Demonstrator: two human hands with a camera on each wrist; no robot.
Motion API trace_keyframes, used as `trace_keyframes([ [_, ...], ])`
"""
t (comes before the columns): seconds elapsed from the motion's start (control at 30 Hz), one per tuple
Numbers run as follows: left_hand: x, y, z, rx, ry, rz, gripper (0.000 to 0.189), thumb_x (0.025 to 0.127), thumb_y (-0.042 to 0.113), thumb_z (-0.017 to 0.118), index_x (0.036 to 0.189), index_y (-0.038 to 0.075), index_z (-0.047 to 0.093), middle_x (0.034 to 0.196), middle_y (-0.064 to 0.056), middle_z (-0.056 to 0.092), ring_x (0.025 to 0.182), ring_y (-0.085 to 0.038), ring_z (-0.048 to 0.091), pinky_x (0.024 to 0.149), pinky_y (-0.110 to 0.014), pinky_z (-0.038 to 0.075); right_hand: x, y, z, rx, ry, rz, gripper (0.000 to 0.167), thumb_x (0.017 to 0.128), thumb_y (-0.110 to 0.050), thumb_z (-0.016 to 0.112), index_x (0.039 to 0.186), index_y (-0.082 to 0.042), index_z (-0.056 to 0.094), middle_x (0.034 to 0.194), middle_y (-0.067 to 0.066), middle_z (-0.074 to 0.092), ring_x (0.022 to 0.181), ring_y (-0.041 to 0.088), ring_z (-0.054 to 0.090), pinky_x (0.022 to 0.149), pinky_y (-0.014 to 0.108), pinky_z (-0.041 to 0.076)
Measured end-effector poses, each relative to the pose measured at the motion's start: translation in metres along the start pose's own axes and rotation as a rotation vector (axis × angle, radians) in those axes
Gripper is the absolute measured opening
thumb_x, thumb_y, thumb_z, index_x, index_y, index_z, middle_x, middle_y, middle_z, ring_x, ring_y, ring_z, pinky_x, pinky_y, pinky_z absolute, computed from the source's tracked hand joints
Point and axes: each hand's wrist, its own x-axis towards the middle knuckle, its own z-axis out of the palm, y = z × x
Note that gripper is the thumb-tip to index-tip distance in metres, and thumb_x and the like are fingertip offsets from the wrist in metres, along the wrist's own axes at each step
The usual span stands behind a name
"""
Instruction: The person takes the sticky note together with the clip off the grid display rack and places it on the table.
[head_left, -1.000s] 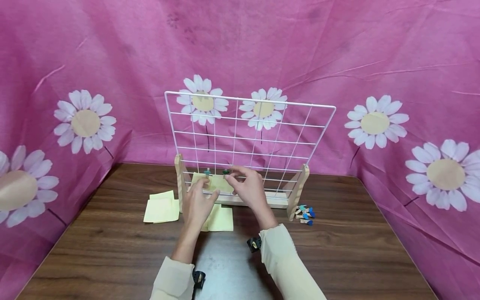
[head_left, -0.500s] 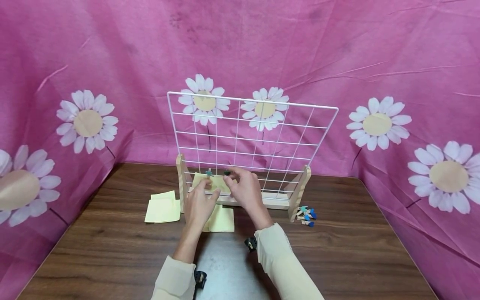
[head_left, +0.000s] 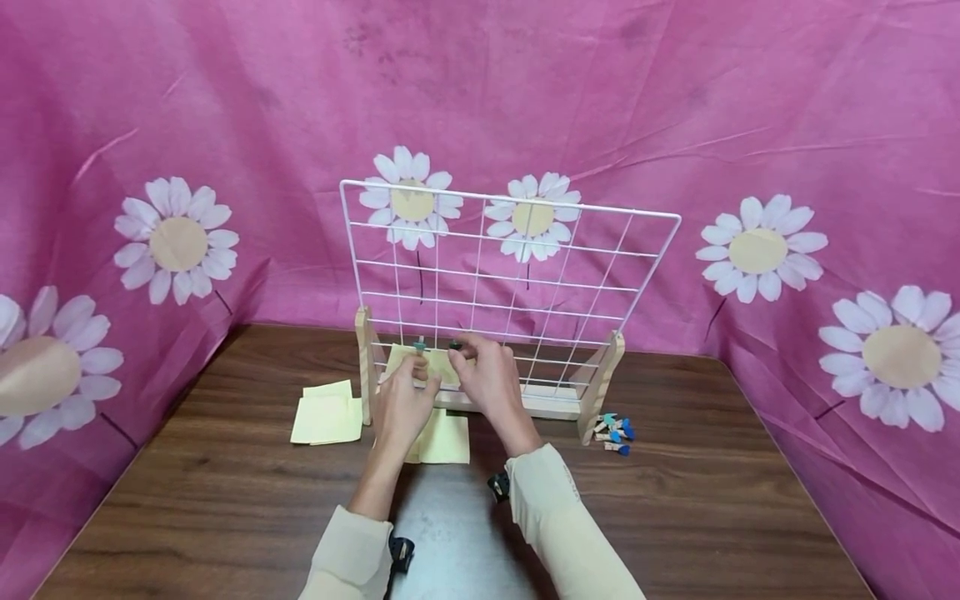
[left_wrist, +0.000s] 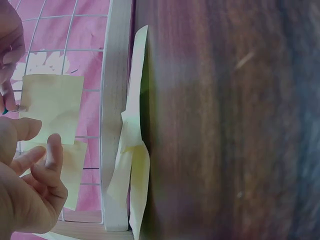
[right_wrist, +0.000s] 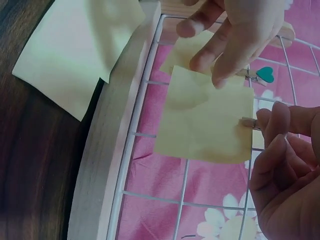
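My right hand (head_left: 491, 379) pinches a small wooden clothespin (right_wrist: 248, 122), whose jaws sit over the edge of a yellow paper note (right_wrist: 207, 130) at a wire of the white grid rack (head_left: 474, 272). The fingers hide most of that clothespin. My left hand (head_left: 401, 404) is at the note's other end, fingertips against its corner and fingers loosely bent. Behind that corner, another yellow note (right_wrist: 186, 52) hangs on the grid, partly covered; a clothespin with a teal heart (right_wrist: 265, 75) is at its upper edge.
On the wooden table (head_left: 697, 500), loose yellow notes (head_left: 325, 419) lie left of the rack and more notes (head_left: 446, 440) lie in front of its wooden base (head_left: 551, 407). Several heart clothespins (head_left: 617, 433) lie by the right foot. A pink flowered cloth (head_left: 480, 83) hangs behind.
The right forearm has swung slightly inward while its fingers stay at the clothespin. My left hand keeps its place at the note. The head view has shifted a little.
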Motion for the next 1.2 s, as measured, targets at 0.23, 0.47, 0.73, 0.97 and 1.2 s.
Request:
trace_keyframes([
  [0.23,0.001,-0.002,0.002,-0.070,-0.019,-0.012,0.026,0.092,0.024,0.070,0.117,0.014,0.068,0.098,-0.003,0.073,0.085,-0.027,0.068,0.068,-0.045,0.050,0.000,-0.001,0.003,0.079,0.020,0.043,0.023,0.097,-0.018,0.070,0.116,-0.005,0.075,0.091,0.008,0.077,0.050,0.011,0.067,0.062,0.032,0.056],
  [0.47,0.001,-0.001,0.002,-0.090,-0.005,0.010,0.014,0.092,0.022,0.069,0.104,0.014,0.069,0.101,-0.003,0.072,0.089,-0.027,0.069,0.073,-0.045,0.051,-0.001,0.002,0.008,0.096,0.061,0.052,0.019,0.095,-0.018,0.072,0.110,-0.007,0.077,0.087,0.007,0.077,0.057,0.008,0.068,0.068,0.034,0.057],
  [0.73,0.001,0.004,0.002,-0.117,0.013,0.025,0.014,0.095,0.019,0.066,0.108,0.012,0.067,0.101,-0.007,0.075,0.079,-0.026,0.072,0.066,-0.043,0.052,-0.001,0.003,0.014,0.183,0.090,0.068,0.019,0.094,-0.015,0.072,0.109,-0.004,0.076,0.085,0.008,0.076,0.058,0.015,0.070,0.057,0.029,0.056],
  [0.97,0.003,0.002,0.003,-0.115,0.032,0.067,0.011,0.096,0.016,0.064,0.103,0.009,0.069,0.097,-0.010,0.075,0.074,-0.027,0.070,0.066,-0.044,0.052,-0.006,0.006,0.018,0.291,0.137,0.081,0.016,0.093,-0.011,0.074,0.106,-0.003,0.076,0.082,0.010,0.076,0.048,0.018,0.065,0.044,0.027,0.051],
  [1.2,0.007,0.000,0.001,-0.109,0.023,0.047,0.008,0.095,0.014,0.066,0.099,0.009,0.070,0.094,-0.009,0.074,0.062,-0.018,0.063,0.065,-0.042,0.049,-0.008,0.007,0.023,0.346,0.187,0.043,0.010,0.090,-0.006,0.076,0.099,-0.003,0.078,0.077,0.008,0.075,0.042,0.010,0.059,0.040,0.024,0.047],
])
